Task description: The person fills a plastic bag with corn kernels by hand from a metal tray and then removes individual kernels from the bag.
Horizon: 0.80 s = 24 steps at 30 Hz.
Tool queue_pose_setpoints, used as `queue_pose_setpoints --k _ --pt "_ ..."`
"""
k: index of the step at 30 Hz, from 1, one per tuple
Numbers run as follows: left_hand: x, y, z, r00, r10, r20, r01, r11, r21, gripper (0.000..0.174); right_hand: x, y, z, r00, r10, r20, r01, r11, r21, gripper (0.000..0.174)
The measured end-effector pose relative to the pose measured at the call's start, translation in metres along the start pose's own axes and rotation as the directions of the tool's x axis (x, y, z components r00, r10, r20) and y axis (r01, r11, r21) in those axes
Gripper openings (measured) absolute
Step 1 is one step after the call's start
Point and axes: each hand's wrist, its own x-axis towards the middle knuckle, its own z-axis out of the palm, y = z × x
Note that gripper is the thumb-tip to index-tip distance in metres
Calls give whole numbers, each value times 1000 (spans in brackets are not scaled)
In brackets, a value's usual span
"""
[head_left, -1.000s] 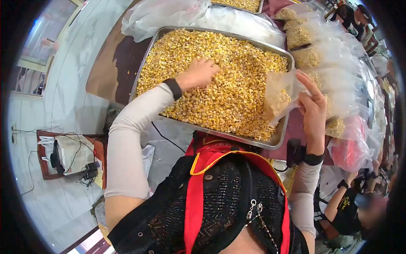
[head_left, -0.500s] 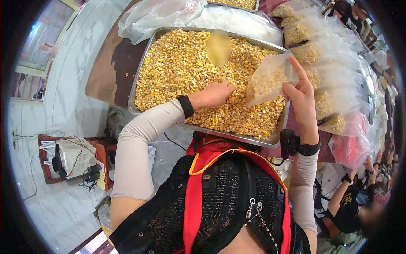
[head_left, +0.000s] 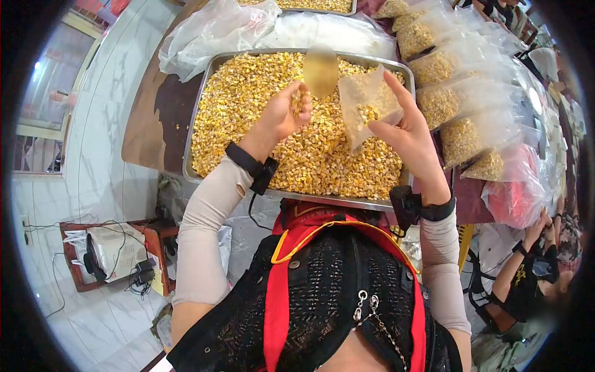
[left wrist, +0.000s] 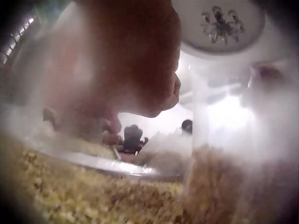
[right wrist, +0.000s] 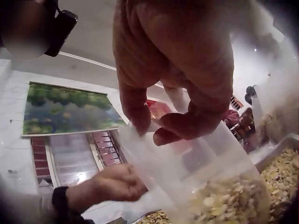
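A wide metal tray (head_left: 199,118) full of yellow corn kernels (head_left: 248,80) lies before me. Over its middle my left hand (head_left: 280,118) is raised, its fingers curled round some loose kernels (head_left: 298,102). My right hand (head_left: 412,133) pinches the open end of a clear plastic bag (head_left: 352,99) between thumb and fingers. Kernels sit inside this bag, seen close up in the right wrist view as a pale yellow heap (right wrist: 229,200). There the left hand (right wrist: 117,183) shows beside the bag's edge. A blurred hand (left wrist: 131,56) fills the top of the left wrist view.
Several filled bags (head_left: 462,136) stand in a row to the right of the tray. Crumpled plastic sheeting (head_left: 217,31) and a second tray (head_left: 354,7) lie beyond it. A red item in clear plastic (head_left: 514,198) is at the right, near other people's hands.
My left hand moved down from the kernels' middle, then rose with kernels in its fingers. The right hand brought the bag leftward, further over the tray.
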Motion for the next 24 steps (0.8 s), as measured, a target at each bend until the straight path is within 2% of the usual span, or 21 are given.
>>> queue_pose_setpoints --k 1,3,5,7,9,11,12,13,15,16,19,24 --pt "-3 7 13 1000 0 1 0 1000 1 23 1 1 2 1000 -28 6 28 999 -14 70" --pt "-10 22 44 958 129 258 -109 990 -87 23 1 -4 6 999 -45 5 45 999 -23 70" --pt "-23 32 83 910 209 359 -179 977 -113 23 1 -5 8 998 -64 6 64 997 -32 70" --pt "-31 33 113 887 251 387 -228 968 -106 24 3 -3 10 993 -117 18 118 986 -118 70" --pt "-32 20 131 862 295 412 -278 955 -102 25 1 -8 11 996 -87 32 89 990 -105 69" --pt "-28 4 145 848 416 330 -450 892 33 27 1 -10 11 998 -54 44 58 994 -93 69" --pt "-27 -1 144 813 437 385 -507 857 96 29 1 -10 10 996 -76 47 80 992 -92 69" --pt "-24 -6 145 812 436 388 -506 857 97 29 0 -9 9 994 -98 48 102 991 -91 70" --pt "-20 -14 147 760 517 393 -620 759 199 31 0 -4 7 996 -83 39 85 994 -67 70" --pt "-19 -14 146 726 518 451 -656 718 232 32 0 -2 6 997 -67 34 68 997 -41 70" --pt "-16 -15 147 693 526 493 -697 662 275 32 -1 -1 4 998 -59 39 60 998 -16 71" --pt "-12 -11 144 692 523 499 -690 681 244 31 -1 -2 6 996 -84 29 84 996 -11 70"
